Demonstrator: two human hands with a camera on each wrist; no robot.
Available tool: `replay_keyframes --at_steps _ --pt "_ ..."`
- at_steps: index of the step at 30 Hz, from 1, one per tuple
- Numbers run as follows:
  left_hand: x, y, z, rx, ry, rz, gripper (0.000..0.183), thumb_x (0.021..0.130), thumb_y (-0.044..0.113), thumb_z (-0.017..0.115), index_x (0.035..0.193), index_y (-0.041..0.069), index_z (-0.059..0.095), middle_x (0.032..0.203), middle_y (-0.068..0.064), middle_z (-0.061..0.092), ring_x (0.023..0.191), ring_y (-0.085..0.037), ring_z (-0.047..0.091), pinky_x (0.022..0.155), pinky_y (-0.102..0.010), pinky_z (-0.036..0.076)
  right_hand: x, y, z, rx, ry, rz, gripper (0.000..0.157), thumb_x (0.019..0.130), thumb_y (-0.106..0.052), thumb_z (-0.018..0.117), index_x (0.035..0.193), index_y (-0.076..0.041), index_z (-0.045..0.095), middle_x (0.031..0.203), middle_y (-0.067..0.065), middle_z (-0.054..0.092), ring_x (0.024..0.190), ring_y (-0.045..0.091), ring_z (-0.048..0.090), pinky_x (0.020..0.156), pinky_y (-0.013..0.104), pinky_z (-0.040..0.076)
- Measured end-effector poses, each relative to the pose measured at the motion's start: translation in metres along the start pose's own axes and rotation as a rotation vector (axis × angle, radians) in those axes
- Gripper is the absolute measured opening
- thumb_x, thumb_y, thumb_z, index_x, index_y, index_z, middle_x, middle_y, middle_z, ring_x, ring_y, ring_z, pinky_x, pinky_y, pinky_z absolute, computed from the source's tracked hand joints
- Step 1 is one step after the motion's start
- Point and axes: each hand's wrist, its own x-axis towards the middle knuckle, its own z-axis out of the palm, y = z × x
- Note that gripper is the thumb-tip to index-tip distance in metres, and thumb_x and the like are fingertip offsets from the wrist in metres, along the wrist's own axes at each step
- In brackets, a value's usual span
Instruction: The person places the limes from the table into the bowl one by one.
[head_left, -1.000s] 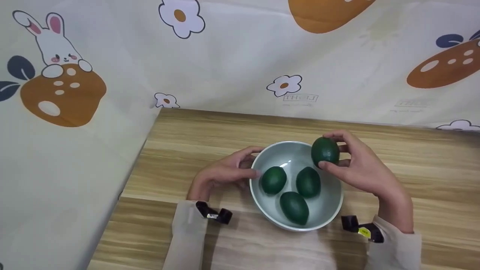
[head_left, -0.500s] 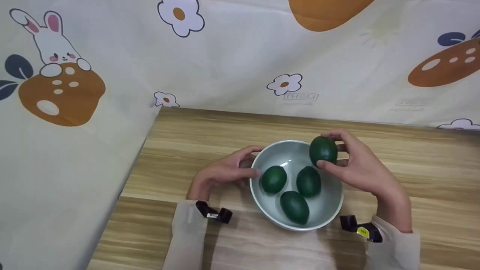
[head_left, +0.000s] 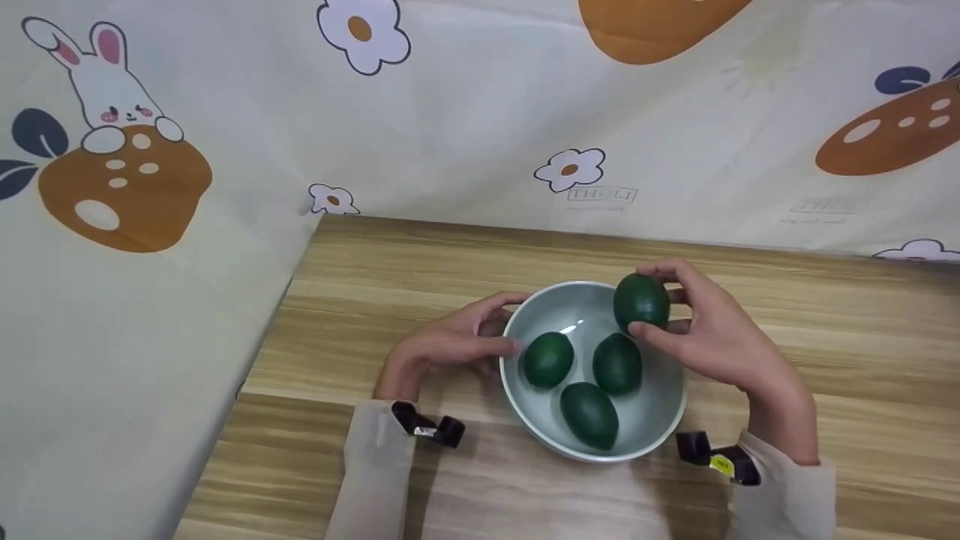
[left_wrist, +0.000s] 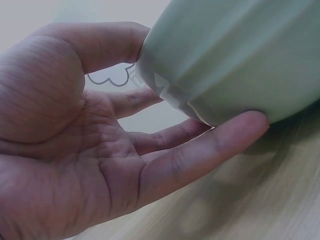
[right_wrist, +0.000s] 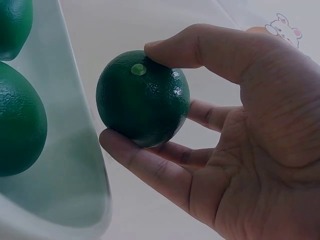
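A pale green bowl (head_left: 581,446) stands on the wooden table, with three dark green avocados (head_left: 589,415) lying inside. My left hand (head_left: 457,339) holds the bowl's left side, its thumb at the rim; the left wrist view shows the fingers (left_wrist: 220,142) against the bowl's lower wall. In my right hand (head_left: 716,330), a fourth avocado (head_left: 641,302) is pinched between thumb and fingers, held up at the bowl's back right rim. The right wrist view shows a light green stem spot on this avocado (right_wrist: 142,100), which appears beside the bowl's wall there.
Behind the wooden table (head_left: 420,255) hangs a pale cloth (head_left: 465,112) printed with flowers, fruit and a rabbit; it also covers the left side. Black camera mounts (head_left: 427,426) sit on both wrists, near the bowl.
My right hand has shifted slightly left with the avocado, a little further over the bowl. My left hand, the bowl and the three avocados in it look unmoved.
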Motion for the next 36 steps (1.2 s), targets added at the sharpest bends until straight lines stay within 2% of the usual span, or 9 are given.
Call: replay_keyframes --at_steps 11,26,36 --pt "-0.0003 0.0003 0.0007 0.004 -0.001 0.015 0.071 0.098 0.010 0.067 0.161 0.025 0.039 0.152 -0.020 0.053 0.108 -0.027 0.068 0.066 -0.032 0.060 0.0005 -0.0017 0.0023 -0.013 0.000 -0.006 0.061 0.093 -0.020 0.082 0.145 -0.012 0.051 0.143 0.012 0.056 0.128 0.041 0.061 0.093 0.048 0.065" --pt "-0.0008 0.0005 0.0005 -0.003 -0.010 0.014 0.073 0.097 0.010 0.068 0.161 0.026 0.038 0.154 -0.020 0.051 0.116 -0.030 0.068 0.072 -0.036 0.064 0.0029 -0.0003 0.0071 -0.003 -0.004 -0.027 0.060 0.091 -0.018 0.083 0.143 -0.013 0.053 0.139 0.010 0.057 0.124 0.037 0.062 0.090 0.039 0.064" --pt "0.0001 0.0003 0.0003 -0.001 0.000 -0.003 0.072 0.098 0.011 0.069 0.161 0.025 0.039 0.156 -0.019 0.051 0.114 -0.029 0.068 0.070 -0.034 0.062 0.0044 -0.0035 0.0098 -0.005 -0.013 -0.025 0.061 0.092 -0.019 0.083 0.145 -0.013 0.053 0.142 0.011 0.057 0.123 0.035 0.062 0.094 0.048 0.063"
